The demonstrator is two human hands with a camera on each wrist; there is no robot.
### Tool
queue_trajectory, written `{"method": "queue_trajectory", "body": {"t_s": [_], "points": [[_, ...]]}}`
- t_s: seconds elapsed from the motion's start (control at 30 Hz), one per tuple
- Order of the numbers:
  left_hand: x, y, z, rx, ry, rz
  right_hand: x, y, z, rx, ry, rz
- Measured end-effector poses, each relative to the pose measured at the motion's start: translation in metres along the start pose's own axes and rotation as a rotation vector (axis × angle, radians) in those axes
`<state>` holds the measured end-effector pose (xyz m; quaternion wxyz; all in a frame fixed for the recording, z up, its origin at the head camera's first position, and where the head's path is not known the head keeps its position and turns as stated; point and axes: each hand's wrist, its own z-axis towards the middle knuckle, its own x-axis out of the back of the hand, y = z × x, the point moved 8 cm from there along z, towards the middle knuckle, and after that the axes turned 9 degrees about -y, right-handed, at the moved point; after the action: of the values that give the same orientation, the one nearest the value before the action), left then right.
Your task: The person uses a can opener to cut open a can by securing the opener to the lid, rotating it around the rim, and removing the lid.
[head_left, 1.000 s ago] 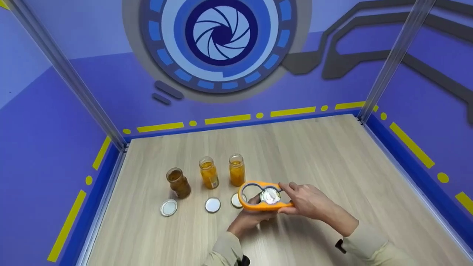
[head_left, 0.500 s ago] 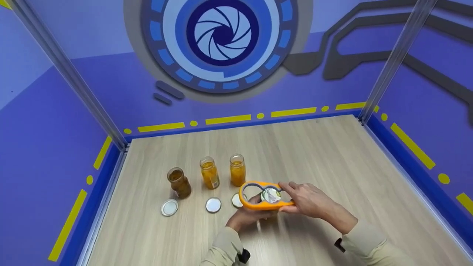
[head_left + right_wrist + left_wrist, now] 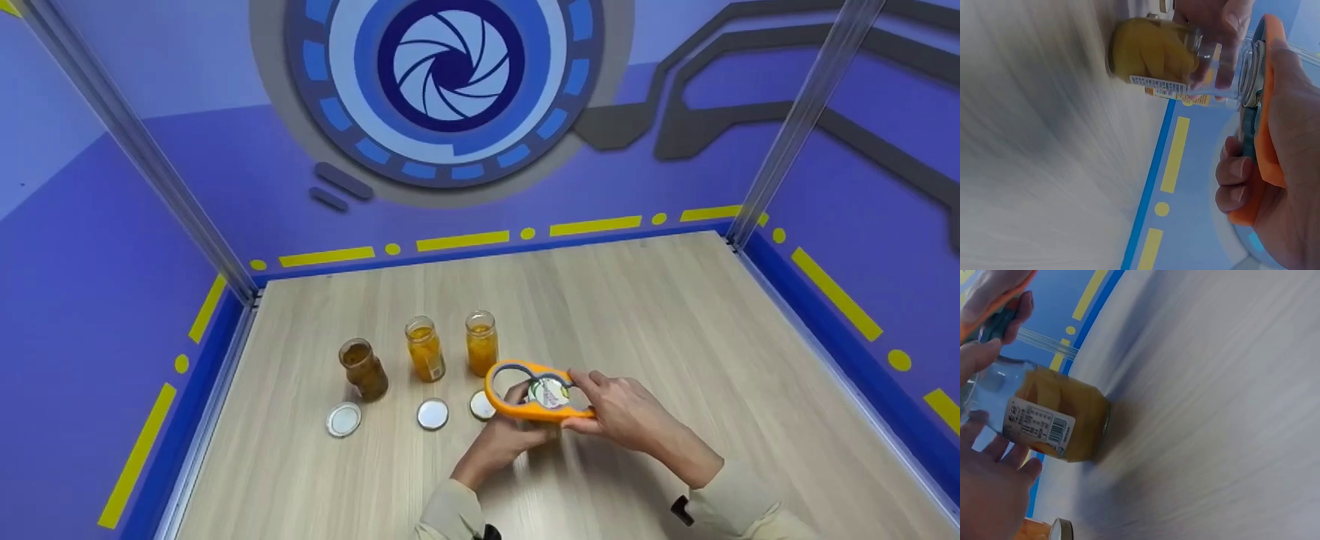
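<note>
My left hand (image 3: 501, 444) grips a glass jar (image 3: 1055, 410) of yellow-orange fruit pieces around its upper part. The jar carries a white barcode label, and its base is close to the table; I cannot tell whether they touch. My right hand (image 3: 626, 409) holds an orange jar opener (image 3: 517, 412) with grey-lined round openings, fingers and thumb curled over its handle end. The smaller opening surrounds the jar's printed lid (image 3: 550, 393). In the right wrist view the opener (image 3: 1269, 118) lies across the jar's top. From the head, hand and opener hide most of the jar.
Left of the hands stand three uncovered glass jars: a brown one (image 3: 364, 373) and two orange-yellow ones (image 3: 426, 356) (image 3: 481, 349). Three loose lids (image 3: 343, 420) (image 3: 433, 414) (image 3: 481, 404) lie in front of them. Blue-purple walls (image 3: 480, 214) border the wooden table (image 3: 637, 300).
The opener and both hands have shifted slightly away from me, and the opener tilts a little more. Print on the gripped jar's lid shows more clearly. Standing jars and loose lids stay put.
</note>
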<state>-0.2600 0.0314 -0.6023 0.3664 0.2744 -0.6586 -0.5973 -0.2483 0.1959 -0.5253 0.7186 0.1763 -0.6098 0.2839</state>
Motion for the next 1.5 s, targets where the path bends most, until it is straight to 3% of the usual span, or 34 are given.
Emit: {"method": "queue_trajectory", "body": {"t_s": [0.13, 0.33, 0.5, 0.63, 0.73, 0.83, 1.1, 1.27, 1.5], "points": [[0.002, 0.000, -0.006, 0.032, 0.069, 0.016, -0.002, -0.002, -0.002, -0.087, -0.024, 0.014], [0.001, 0.001, -0.014, 0.002, 0.172, -0.002, -0.004, -0.009, -0.003, -0.177, -0.007, -0.043], [-0.003, 0.005, -0.021, -0.013, 0.283, 0.045, -0.005, -0.016, -0.004, -0.300, -0.015, -0.056], [-0.010, 0.003, -0.025, 0.042, 0.373, 0.063, -0.005, -0.021, -0.004, -0.400, -0.005, -0.038], [-0.016, -0.002, -0.026, 0.109, 0.442, 0.094, -0.003, -0.026, -0.004, -0.433, 0.045, -0.046], [-0.021, -0.003, -0.025, 0.137, 0.498, 0.154, -0.002, -0.032, -0.006, -0.454, 0.103, -0.057], [-0.028, 0.013, -0.019, 0.048, 0.597, 0.293, 0.000, -0.045, -0.007, -0.574, 0.161, -0.075], [-0.033, 0.014, -0.014, -0.005, 0.618, 0.382, 0.002, -0.051, -0.006, -0.594, 0.209, -0.103], [-0.035, 0.015, -0.009, -0.056, 0.691, 0.518, -0.001, -0.050, -0.007, -0.626, 0.206, -0.048]]}}
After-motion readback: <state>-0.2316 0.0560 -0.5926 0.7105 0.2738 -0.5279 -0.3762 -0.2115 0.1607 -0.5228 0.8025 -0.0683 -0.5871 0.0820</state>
